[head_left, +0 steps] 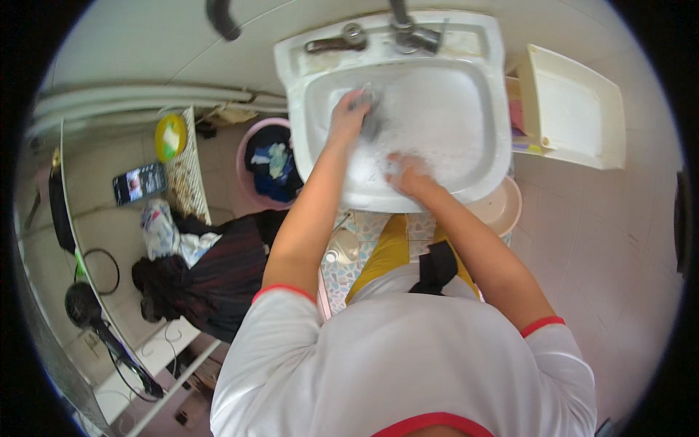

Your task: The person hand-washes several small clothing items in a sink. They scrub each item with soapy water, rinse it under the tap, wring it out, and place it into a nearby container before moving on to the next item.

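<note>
A white washbasin (498,131) in front of me holds sudsy water (437,109). At the left of its bowl, my left hand (352,109) has its fingers on a dark, blurred object (373,117) that I cannot identify. Lower in the bowl, my right hand (408,172) is in the foam near the front rim, its fingers partly hidden by suds; whether it holds anything does not show. A metal faucet (410,37) stands at the basin's back edge, with a chrome-and-dark fitting (341,42) to its left.
Left of the basin stands a pink tub (243,158) of dark clothes. Beyond it are a phone (140,183), a yellow bowl (170,137), hanging dark clothing (224,273) and a black shower head (83,306). A cream plastic bin (581,109) is at right; a plastic jug (344,246) stands below.
</note>
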Demonstrator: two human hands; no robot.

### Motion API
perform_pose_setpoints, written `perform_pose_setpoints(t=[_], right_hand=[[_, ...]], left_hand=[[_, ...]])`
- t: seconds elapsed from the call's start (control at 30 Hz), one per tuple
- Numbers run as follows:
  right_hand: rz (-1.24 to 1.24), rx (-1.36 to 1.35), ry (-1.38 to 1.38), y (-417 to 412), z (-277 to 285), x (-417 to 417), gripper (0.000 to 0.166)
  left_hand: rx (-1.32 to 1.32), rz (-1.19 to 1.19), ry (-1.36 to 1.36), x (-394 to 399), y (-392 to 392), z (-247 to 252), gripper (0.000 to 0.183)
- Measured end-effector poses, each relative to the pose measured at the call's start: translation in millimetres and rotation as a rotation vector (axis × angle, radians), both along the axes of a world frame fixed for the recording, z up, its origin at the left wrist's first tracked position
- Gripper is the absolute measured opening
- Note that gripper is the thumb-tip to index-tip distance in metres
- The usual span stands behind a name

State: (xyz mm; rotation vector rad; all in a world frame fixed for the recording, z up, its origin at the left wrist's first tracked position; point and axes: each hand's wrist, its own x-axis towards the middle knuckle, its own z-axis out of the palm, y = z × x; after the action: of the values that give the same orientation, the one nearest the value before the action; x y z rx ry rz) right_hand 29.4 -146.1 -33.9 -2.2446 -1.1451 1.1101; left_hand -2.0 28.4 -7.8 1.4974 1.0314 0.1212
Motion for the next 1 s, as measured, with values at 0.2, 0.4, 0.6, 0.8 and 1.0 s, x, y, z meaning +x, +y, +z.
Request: perform_pose_setpoints(t=[0.2, 0.4, 0.6, 0.8, 1.0], right_hand=[[-0.167, -0.12, 0.143, -3, -30, -17, 0.048], [-0.063, 0.069, 0.195, -1, 1, 1, 0.042], [-0.09, 0.133, 0.053, -10, -15, -7, 0.046], [-0.067, -0.125, 0.198, 3, -1, 4, 0.043], [-0.106, 0.162, 0.043, -8, -16, -14, 0.039]], left_hand=[[0.835, -0.547, 0.133, -32, -57, -39, 0.031], [0.768, -1.036, 0.87, 5, 42, -118, 0.038], [0.189, -0.21, 0.091, -2, -3, -4, 0.034], [0.907, -0.632, 0.347, -26, -26, -56, 0.033], [0.558, -0.302, 0.623, 15, 28, -45, 0.036]])
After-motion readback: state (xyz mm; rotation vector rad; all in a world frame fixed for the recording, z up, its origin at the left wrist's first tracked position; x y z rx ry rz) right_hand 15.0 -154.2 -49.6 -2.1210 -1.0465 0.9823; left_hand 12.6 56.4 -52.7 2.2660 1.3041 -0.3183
